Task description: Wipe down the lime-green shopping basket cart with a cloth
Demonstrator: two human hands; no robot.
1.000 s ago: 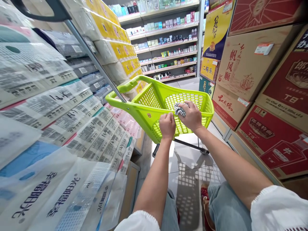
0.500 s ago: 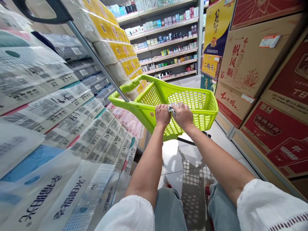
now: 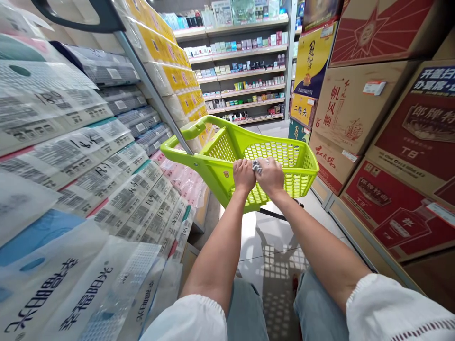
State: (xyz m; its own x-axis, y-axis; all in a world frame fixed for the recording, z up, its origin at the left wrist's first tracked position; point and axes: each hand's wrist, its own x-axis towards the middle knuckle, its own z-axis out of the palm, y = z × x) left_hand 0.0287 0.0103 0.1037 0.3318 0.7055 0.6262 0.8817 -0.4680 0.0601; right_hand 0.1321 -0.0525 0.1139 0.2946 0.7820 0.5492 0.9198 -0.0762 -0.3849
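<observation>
A lime-green shopping cart [image 3: 227, 176] with a perforated basket stands crosswise in front of me. My left hand [image 3: 244, 175] is closed over its near rim. Right beside it, my right hand [image 3: 270, 177] also wraps that rim. Between the two hands sits a small crumpled grey-and-white item [image 3: 256, 166], pressed against my right fingers; its kind is unclear. From the cart's left end a metal bar [image 3: 156, 94] rises to a dark looped handle [image 3: 95, 19], which neither hand touches. My fingertips inside the rim are hidden.
Stacked paper packs [image 3: 138, 199] line the left side, with yellow-and-white tissue bundles [image 3: 177, 78] behind. Liquor cartons [image 3: 351, 99] are piled along the right. Shelves of small boxed goods [image 3: 245, 68] stand ahead. Pale floor tiles [image 3: 284, 253] run between my legs and the cart.
The view has shifted slightly, with the right-hand cartons sliding left and downward in the picture. Both hands keep their hold on the cart's rim.
</observation>
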